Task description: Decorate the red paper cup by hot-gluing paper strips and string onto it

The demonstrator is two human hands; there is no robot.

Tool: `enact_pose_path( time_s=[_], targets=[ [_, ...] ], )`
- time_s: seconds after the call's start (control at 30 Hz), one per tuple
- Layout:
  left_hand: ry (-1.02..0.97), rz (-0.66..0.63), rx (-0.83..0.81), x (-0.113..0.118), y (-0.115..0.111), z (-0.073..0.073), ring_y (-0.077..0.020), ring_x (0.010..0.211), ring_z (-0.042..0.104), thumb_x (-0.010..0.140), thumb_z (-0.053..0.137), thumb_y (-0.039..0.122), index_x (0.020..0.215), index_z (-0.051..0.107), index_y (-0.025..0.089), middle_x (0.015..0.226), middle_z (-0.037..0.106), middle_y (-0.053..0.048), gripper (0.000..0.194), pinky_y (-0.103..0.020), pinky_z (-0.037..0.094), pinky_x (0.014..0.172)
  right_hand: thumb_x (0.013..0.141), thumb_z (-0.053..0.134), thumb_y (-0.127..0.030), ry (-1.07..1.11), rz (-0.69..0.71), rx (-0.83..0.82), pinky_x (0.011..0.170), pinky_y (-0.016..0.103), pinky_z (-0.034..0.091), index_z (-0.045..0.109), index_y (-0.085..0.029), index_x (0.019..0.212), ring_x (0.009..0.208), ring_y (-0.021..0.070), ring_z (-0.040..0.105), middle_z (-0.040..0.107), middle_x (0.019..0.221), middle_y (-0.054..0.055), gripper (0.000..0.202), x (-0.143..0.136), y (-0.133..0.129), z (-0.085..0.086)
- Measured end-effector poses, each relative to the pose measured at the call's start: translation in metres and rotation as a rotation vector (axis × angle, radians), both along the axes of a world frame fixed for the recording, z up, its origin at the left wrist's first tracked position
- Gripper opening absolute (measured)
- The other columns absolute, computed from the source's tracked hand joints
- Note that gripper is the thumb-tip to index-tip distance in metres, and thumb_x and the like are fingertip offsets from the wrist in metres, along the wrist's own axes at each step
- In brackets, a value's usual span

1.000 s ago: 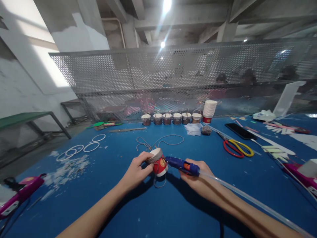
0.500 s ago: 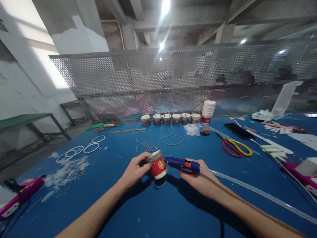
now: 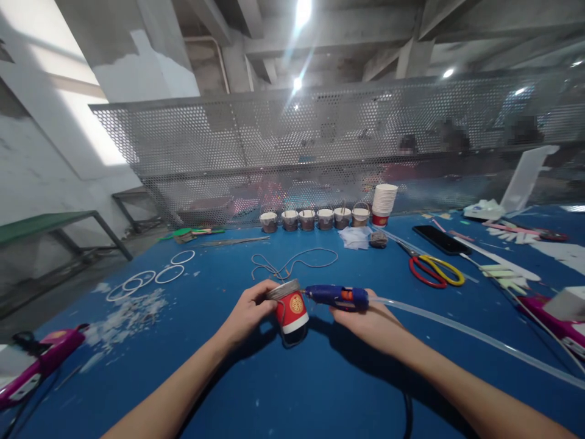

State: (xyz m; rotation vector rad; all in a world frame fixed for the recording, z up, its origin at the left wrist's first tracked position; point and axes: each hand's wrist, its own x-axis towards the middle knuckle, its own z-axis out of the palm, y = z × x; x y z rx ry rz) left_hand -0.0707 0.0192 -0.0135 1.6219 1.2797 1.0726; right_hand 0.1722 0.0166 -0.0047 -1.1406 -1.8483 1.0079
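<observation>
My left hand point(image 3: 249, 314) grips a small red paper cup point(image 3: 294, 310) by its left side. The cup is tilted, with grey-brown cord wound round its upper end, a gold emblem on its side and a white band at its lower end. A loop of cord hangs below it. In my right hand point(image 3: 365, 323) is a blue glue gun point(image 3: 336, 297) with a long clear glue stick point(image 3: 439, 320) running out of its back. The gun's nozzle points left, close beside the corded end of the cup; whether they touch is unclear.
Behind lie loose cord point(image 3: 315, 250), a row of wrapped cups point(image 3: 325, 219), stacked cups point(image 3: 384, 204) and a cord ball point(image 3: 378, 239). Scissors point(image 3: 434, 270) and a phone point(image 3: 441, 239) are right. White rings point(image 3: 170, 274), scraps point(image 3: 123, 320) and a magenta power strip point(image 3: 50, 356) are left.
The cup has turned slightly, so its emblem and corded end face more toward the camera. The glue gun has moved a little up and left, its nozzle now nearer the cord band.
</observation>
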Motion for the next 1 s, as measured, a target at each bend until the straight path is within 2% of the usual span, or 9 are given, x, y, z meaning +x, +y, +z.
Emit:
enact_pose_path(
  time_s=[0.07,0.2,0.33,0.4,0.47,0.6,0.77,0.83,1.0],
  targets=[
    [-0.026,0.014,0.006,-0.002,0.001,-0.003,-0.0203,0.073,0.056,0.062,0.055,0.027,0.077,0.064,0.019,0.075,0.064,-0.003,0.019,-0.035,0.047,0.071,0.068,0.054,-0.023,-0.004,-0.029,-0.037,0.042,0.022,0.027,0.042,-0.021,0.052,0.046,0.009,0.034,0.04,0.048,-0.005,0.02,0.004,0.005,-0.001],
    [-0.101,0.026,-0.002,-0.005,0.003,-0.006,-0.0194,0.072,0.056,0.062,0.056,0.027,0.077,0.062,0.02,0.075,0.063,-0.002,0.018,-0.034,0.047,0.069,0.071,0.06,-0.027,0.031,-0.053,-0.289,0.036,0.02,0.024,0.047,-0.019,0.047,0.036,0.0066,0.033,0.043,0.041,-0.005,0.028,0.015,0.018,-0.002],
    [-0.079,0.033,0.017,-0.006,0.003,-0.002,-0.0189,0.073,0.056,0.064,0.056,0.027,0.077,0.062,0.02,0.075,0.062,-0.001,0.016,-0.034,0.045,0.073,0.078,0.06,-0.028,0.29,-0.099,-0.496,0.035,0.018,0.026,0.057,-0.016,0.061,0.031,0.0027,0.033,0.067,0.059,0.003,0.021,0.021,0.035,-0.007],
    [-0.027,0.047,0.029,-0.005,0.003,0.002,-0.0189,0.074,0.056,0.065,0.054,0.027,0.077,0.062,0.02,0.075,0.062,-0.001,0.016,-0.034,0.045,0.073,0.083,0.057,-0.028,0.401,-0.171,-0.591,0.035,0.017,0.032,0.056,-0.017,0.069,0.03,0.0029,0.034,0.071,0.067,0.006,0.017,0.022,0.041,-0.011],
    [0.032,0.059,0.041,-0.005,0.002,0.004,-0.0189,0.073,0.055,0.066,0.052,0.027,0.077,0.061,0.02,0.075,0.062,-0.002,0.016,-0.033,0.044,0.073,0.085,0.054,-0.027,0.387,-0.203,-0.613,0.036,0.018,0.037,0.054,-0.017,0.071,0.032,0.0048,0.039,0.071,0.069,0.007,0.018,0.022,0.045,-0.015],
    [0.112,0.071,0.081,-0.005,0.002,0.007,-0.019,0.071,0.053,0.066,0.048,0.027,0.075,0.06,0.02,0.071,0.06,-0.001,0.017,-0.032,0.043,0.069,0.086,0.052,-0.024,0.227,-0.215,-0.52,0.04,0.021,0.044,0.058,-0.016,0.067,0.04,0.0093,0.051,0.067,0.064,0.007,0.021,0.028,0.041,-0.018],
    [0.21,0.097,0.126,-0.003,0.003,0.006,-0.0201,0.073,0.054,0.066,0.046,0.027,0.078,0.062,0.02,0.073,0.06,-0.002,0.021,-0.032,0.043,0.069,0.086,0.056,-0.03,-0.033,-0.343,-0.29,0.046,0.023,0.043,0.059,-0.017,0.065,0.045,0.0124,0.053,0.057,0.051,0.001,0.025,0.039,0.041,-0.014],
    [0.252,0.113,0.137,-0.002,0.005,0.005,-0.0204,0.074,0.055,0.066,0.047,0.026,0.081,0.063,0.02,0.075,0.062,-0.003,0.023,-0.032,0.043,0.071,0.085,0.058,-0.034,-0.161,-0.419,-0.17,0.052,0.025,0.043,0.06,-0.018,0.067,0.053,0.0153,0.058,0.06,0.056,0.002,0.024,0.04,0.047,-0.013],
    [0.242,0.105,0.12,-0.001,0.008,0.002,-0.0193,0.076,0.058,0.068,0.052,0.031,0.086,0.063,0.019,0.08,0.066,-0.003,0.024,-0.031,0.044,0.073,0.087,0.055,-0.039,-0.462,-0.513,0.017,0.07,0.03,0.045,0.067,-0.019,0.095,0.088,0.0261,0.067,0.071,0.089,0.01,0.025,0.035,0.062,-0.022]
  ],
)
